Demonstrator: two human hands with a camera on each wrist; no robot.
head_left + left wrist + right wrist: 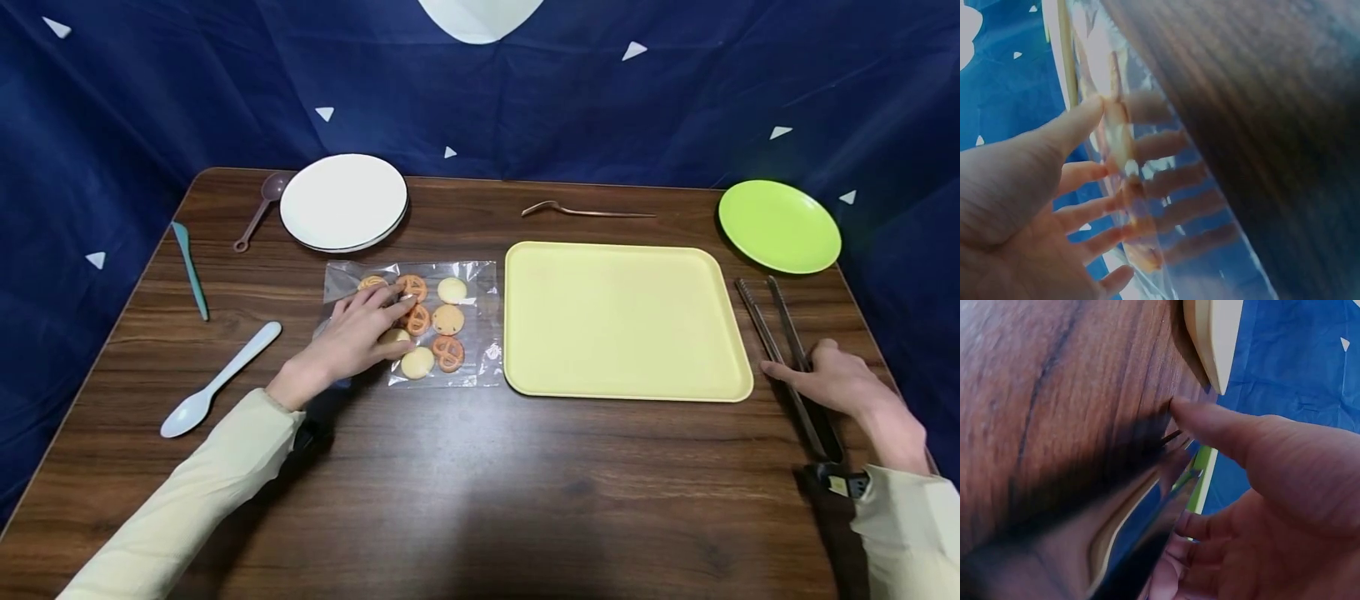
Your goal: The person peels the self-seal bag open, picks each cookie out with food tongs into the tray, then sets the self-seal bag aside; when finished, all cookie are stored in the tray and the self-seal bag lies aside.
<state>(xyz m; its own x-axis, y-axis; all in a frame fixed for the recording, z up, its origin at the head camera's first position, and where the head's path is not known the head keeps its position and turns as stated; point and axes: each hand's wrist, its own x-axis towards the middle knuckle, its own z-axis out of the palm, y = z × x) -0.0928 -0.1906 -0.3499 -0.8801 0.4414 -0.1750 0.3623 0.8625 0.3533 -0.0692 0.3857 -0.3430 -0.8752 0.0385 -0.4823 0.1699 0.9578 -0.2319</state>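
Observation:
My left hand (pixel 363 329) lies over the left part of a clear plastic bag (pixel 480 287) of cookies, its fingers spread and fingertips on the bag. Through the film show pretzel-shaped cookies (pixel 448 354) and round cookies (pixel 452 291); my hand hides some. In the left wrist view the thumb and fingers reach to the bag's surface, which mirrors them. At the right, my right hand (pixel 840 379) straddles a pair of metal tongs (pixel 761 325) on the table. Its thumb extends on one side and its loosely bent fingers lie on the other.
A yellow tray (pixel 626 321) lies between bag and tongs. Behind are white plates (pixel 343 200), a copper-coloured fork (pixel 592 212) and a green plate (pixel 780 227). At left lie a brown measuring spoon (pixel 262 208), a teal knife (pixel 192 271) and a pale blue spoon (pixel 221 379).

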